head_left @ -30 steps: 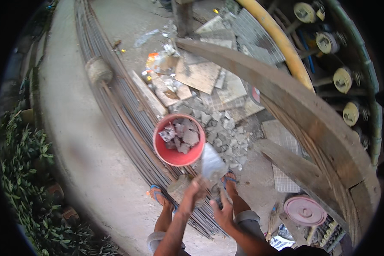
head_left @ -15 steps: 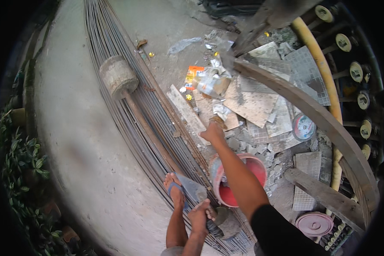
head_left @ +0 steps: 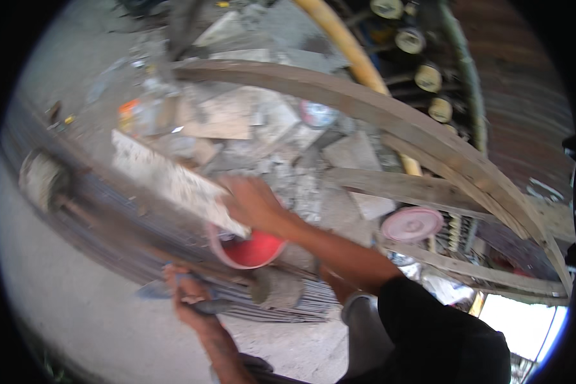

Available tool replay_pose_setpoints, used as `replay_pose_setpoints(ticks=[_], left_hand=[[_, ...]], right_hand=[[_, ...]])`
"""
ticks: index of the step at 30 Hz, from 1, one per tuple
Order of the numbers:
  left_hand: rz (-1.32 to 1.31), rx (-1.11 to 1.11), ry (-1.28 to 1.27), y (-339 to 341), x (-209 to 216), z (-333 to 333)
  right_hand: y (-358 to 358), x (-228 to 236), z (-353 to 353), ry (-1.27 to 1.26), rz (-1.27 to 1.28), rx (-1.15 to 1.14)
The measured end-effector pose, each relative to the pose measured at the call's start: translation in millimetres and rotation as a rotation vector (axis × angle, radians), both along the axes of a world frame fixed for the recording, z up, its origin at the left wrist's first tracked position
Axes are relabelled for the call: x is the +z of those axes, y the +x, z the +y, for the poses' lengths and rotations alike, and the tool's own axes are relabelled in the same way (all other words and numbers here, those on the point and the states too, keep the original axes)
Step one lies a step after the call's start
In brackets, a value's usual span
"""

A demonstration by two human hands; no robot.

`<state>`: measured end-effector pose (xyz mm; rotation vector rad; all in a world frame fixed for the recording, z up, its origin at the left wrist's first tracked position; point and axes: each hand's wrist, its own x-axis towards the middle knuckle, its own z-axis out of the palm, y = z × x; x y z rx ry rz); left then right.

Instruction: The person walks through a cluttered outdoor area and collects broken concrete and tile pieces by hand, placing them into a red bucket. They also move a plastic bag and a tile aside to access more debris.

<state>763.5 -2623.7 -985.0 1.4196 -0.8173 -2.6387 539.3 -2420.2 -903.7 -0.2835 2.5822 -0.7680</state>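
My right hand point(head_left: 252, 200) is closed on one end of a long, narrow, whitish board point(head_left: 163, 173) with dark specks, held tilted over a bucket point(head_left: 260, 251) with a red inside. The board's near end covers part of the bucket's mouth. Lower left, my left hand point(head_left: 189, 299) grips a trowel point(head_left: 211, 306); its pale pointed blade shows blurred beyond the fingers. Beside that hand lies a bar point(head_left: 118, 235) with a round concrete block point(head_left: 278, 288) at its near end and another block point(head_left: 43, 180) at its far end.
Long thin metal rods point(head_left: 307, 299) lie beneath the bar. Broken tiles point(head_left: 227, 115) and rubble spread beyond the bucket. A curved wooden beam point(head_left: 339, 93) arches across the right, near a yellow pipe point(head_left: 342, 41). A pink lid point(head_left: 413, 224) sits to the right.
My right hand has taken hold of the whitish board and brought it up over the bucket. The view has swung right. My left hand still holds the trowel.
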Motion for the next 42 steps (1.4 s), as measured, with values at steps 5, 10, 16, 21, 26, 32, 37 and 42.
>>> replay_pose_setpoints(ticks=[5, 10, 16, 21, 26, 32, 37, 42], left_hand=[[-0.192, 0.150, 0.196, -1.6, 28.4, 37.3], [-0.483, 0.258, -0.138, 18.1, 37.7, 102.4], [-0.433, 0.001, -0.236, 60.4, 9.1, 141.1], [-0.458, 0.044, -0.412, 82.2, -7.9, 156.5], [-0.490, 0.121, -0.383, 83.7, -1.8, 163.9], [-0.549, 0.190, -0.172, 58.1, 16.4, 151.9], [-0.522, 0.187, -0.220, 5.5, 25.8, 94.9], [-0.556, 0.053, -0.236, -28.8, 30.4, 57.2]], right_hand=[[213.8, 124.6, 223.4, 0.128, -0.074, -0.344], [376.5, 176.1, 425.5, 0.584, -0.225, -0.820], [413.8, 64.1, 661.0, 0.523, 0.130, -0.786], [289.0, -87.9, 744.5, 0.166, 0.045, -0.859], [233.2, -139.0, 679.1, 1.113, 0.093, -0.420], [192.4, -88.7, 430.8, 0.256, -0.075, -0.235], [12.3, -148.3, 206.0, -0.283, -0.190, -0.507], [-103.7, -264.1, 87.0, -0.613, -0.417, -1.379]])
